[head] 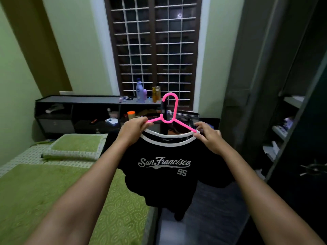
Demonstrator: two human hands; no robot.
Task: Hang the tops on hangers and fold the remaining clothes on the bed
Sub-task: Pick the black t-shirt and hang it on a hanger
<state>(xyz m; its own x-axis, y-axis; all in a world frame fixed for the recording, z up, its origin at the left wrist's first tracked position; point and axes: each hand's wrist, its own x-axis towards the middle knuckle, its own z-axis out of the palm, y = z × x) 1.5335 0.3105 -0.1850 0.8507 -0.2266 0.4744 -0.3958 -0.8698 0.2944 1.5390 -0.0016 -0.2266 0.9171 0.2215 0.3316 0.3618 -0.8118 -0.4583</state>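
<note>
Your left hand and right hand each pinch a shoulder of the black short-sleeved T-shirt with white ribbed collar, held up on a bright pink plastic hanger beyond the right edge of the green patterned bed. White script reads "San Francisco 95"; the neck label is illegible.

Hanger arms hiding inside shirt collar. Left hand covering left arm end. Neck label text too small for reading. Shelf items blurring. Wardrobe cutting off at right edge.
</note>
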